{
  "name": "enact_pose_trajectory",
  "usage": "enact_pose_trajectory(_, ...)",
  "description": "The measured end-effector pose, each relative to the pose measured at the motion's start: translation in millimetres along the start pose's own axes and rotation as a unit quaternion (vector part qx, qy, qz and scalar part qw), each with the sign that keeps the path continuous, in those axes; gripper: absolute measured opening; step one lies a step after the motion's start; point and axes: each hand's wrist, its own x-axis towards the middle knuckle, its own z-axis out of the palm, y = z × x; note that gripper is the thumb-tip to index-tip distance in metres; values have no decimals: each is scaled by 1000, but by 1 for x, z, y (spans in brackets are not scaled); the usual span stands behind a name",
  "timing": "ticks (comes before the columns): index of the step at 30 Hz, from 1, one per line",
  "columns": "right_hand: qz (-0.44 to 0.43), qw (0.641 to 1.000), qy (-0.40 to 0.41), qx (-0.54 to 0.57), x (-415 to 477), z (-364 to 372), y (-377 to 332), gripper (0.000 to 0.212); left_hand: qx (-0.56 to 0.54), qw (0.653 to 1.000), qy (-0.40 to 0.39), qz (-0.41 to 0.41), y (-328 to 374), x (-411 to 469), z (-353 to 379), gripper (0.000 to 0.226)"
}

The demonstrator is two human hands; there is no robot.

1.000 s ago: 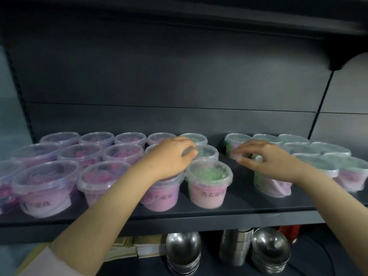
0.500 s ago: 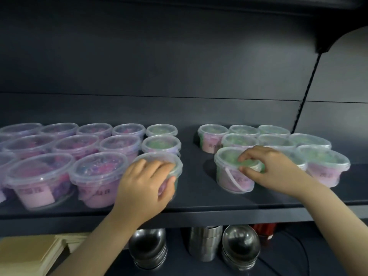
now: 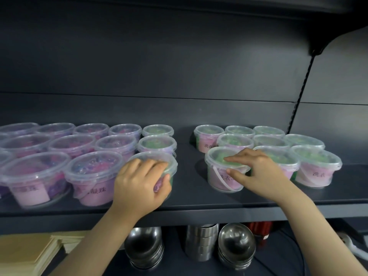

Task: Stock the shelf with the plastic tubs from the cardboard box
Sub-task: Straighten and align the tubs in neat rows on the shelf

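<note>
The left hand (image 3: 142, 182) curls over the near rim of a clear round plastic tub with a pink label (image 3: 159, 157). This tub stands at the front right corner of the left cluster on the dark grey metal shelf (image 3: 189, 172). The right hand (image 3: 256, 172) pinches a clear green-filled plastic tub with a white handle (image 3: 218, 162), fingers on its lid, thumb against its side, at the right cluster's front left.

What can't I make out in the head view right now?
Head view only:
- Left front tub: label mostly covered by the left hand gripping it.
- Right front tub: label partly behind the right hand.
- Far-left tubs: cut by the frame edge, blurred.
- Cardboard box: not in view; tan sheets at lower left, cut off, cannot be identified.
</note>
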Motion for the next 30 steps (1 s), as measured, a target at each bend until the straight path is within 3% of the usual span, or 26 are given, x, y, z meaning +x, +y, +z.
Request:
enact_pose_trajectory(14, -3, 997, 6, 81, -6, 21, -57, 31, -50, 995, -89, -17, -10, 6, -14, 22)
enact_pose_trajectory(23, 22, 995, -15, 97, -5, 20, -68, 28, -87, 977, -188, -45, -20, 24, -36, 36)
enact_pose_trajectory(30, 35, 991, -37, 125, -5, 15, -69, 30, -61, 979, -191, -38, -20, 22, -37, 34)
